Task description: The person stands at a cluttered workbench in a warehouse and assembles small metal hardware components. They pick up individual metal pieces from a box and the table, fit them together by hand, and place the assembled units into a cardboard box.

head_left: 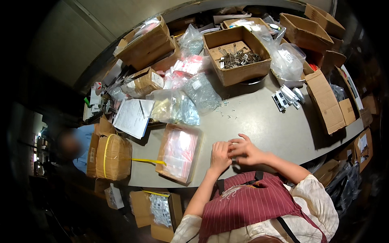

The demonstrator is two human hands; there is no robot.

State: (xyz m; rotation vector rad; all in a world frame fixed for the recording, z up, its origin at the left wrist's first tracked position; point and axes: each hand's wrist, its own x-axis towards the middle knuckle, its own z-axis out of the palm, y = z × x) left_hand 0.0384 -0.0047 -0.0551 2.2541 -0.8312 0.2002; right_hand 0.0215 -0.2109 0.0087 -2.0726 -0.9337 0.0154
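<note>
Sitting at the grey table [259, 121], I am facing an open cardboard box [237, 54] of metal parts and a flat tray of clear bags [178, 152] just left of me. My left hand [220, 156] and right hand [245, 150] are touching at the near edge — fingers curling together around something too small to tell.

Two bare hands, left hand [220, 156] against right hand [246, 150], one open box of metal parts [237, 54], one stack of papers [133, 116], one yellow-strapped parcel [114, 156], one grey table [259, 121].
</note>
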